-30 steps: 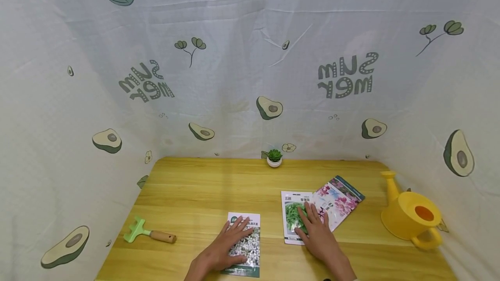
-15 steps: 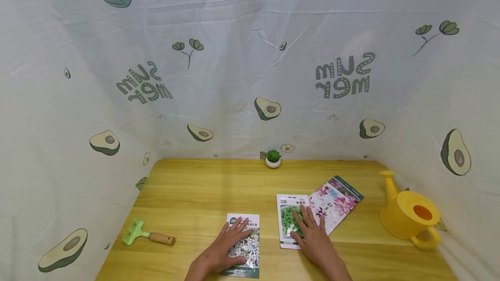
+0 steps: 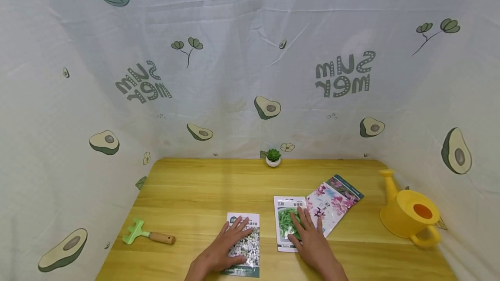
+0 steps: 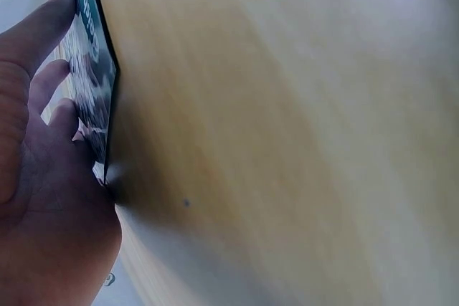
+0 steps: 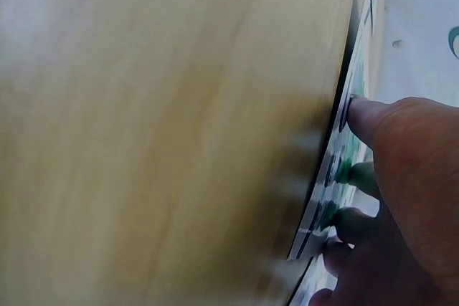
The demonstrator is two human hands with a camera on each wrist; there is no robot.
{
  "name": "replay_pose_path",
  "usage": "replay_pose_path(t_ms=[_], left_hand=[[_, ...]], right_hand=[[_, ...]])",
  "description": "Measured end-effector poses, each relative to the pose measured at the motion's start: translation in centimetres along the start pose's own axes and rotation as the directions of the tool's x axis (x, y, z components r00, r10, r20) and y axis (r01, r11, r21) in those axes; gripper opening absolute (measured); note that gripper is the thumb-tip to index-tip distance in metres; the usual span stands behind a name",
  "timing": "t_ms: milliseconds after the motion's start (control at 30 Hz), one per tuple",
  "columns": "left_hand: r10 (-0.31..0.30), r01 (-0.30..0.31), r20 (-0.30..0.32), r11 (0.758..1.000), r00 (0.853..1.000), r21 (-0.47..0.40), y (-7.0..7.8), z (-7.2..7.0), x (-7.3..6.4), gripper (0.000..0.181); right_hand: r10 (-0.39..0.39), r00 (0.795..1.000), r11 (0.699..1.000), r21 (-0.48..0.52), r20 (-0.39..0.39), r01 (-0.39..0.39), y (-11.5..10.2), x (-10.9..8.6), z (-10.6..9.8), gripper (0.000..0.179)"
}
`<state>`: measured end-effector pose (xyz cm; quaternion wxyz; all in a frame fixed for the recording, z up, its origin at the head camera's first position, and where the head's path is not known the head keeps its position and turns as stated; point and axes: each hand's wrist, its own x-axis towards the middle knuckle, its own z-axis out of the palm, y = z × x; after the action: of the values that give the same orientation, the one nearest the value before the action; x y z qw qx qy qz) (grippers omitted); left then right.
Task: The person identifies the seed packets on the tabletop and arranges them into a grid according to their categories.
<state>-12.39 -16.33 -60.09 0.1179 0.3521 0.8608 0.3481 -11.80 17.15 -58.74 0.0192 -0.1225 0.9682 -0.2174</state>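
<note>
A seed packet with white flowers (image 3: 250,246) lies flat on the wooden table (image 3: 195,185). My left hand (image 3: 226,248) rests on it with fingers spread; in the left wrist view the thumb (image 4: 54,16) touches its printed face. To the right is a seed packet with green leaves (image 3: 284,224). My right hand (image 3: 314,244) lies on that one, fingers spread and pressing from above; the right wrist view shows the thumb (image 5: 366,116) near the packet's edge. A packet with pink flowers (image 3: 340,207) lies slanted behind it, overlapping another dark-topped packet (image 3: 349,187).
A small green hand rake (image 3: 136,231) with a wooden handle lies at the left. At the right stands a yellow watering can (image 3: 408,214). A little potted succulent (image 3: 273,158) sits at the table's back edge. Avocado-print cloth (image 3: 234,77) surrounds the table.
My right hand has slid the green-leaf packet left and slightly toward me, uncovering more of the pink-flower packet. The left hand and its packet have stayed in place.
</note>
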Motion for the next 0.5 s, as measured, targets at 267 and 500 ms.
replay_pose_path(t_ms=[267,500], left_hand=[[0.001,-0.001,0.008,1.000,1.000,-0.006,0.05,-0.03,-0.01,0.077],[-0.011,0.011,0.008,0.999,1.000,-0.031,0.24,-0.10,0.06,0.077]], right_hand=[[-0.016,1.000,1.000,-0.021,0.011,0.016,-0.46,-0.29,0.24,0.066],[-0.025,1.000,1.000,-0.018,0.010,0.025,-0.84,-0.50,0.64,0.067]])
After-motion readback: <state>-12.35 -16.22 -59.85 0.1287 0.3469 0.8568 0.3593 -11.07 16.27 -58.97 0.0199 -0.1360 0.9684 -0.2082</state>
